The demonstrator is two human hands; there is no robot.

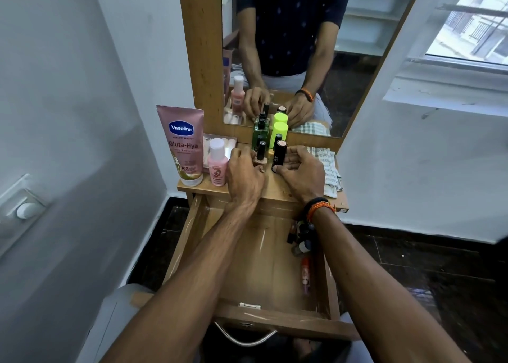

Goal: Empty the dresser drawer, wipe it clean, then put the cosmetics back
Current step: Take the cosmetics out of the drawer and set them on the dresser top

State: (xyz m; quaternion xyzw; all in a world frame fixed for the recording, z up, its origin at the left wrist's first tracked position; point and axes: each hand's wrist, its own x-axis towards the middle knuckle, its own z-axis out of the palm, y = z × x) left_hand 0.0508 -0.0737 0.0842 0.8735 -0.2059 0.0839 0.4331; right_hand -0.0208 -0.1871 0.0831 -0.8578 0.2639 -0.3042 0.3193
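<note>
Cosmetics stand on the wooden dresser top (277, 189) at twelve o'clock; my left hand (244, 170) pinches a small beige nail-polish bottle (260, 153), my right hand (301, 170) curls round a black lipstick tube (279, 156)

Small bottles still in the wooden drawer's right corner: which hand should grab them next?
Probably the right hand. The small bottles lie along the open wooden drawer's right side, beneath that wrist. The left hand is farther, touching a nail polish bottle.
</note>
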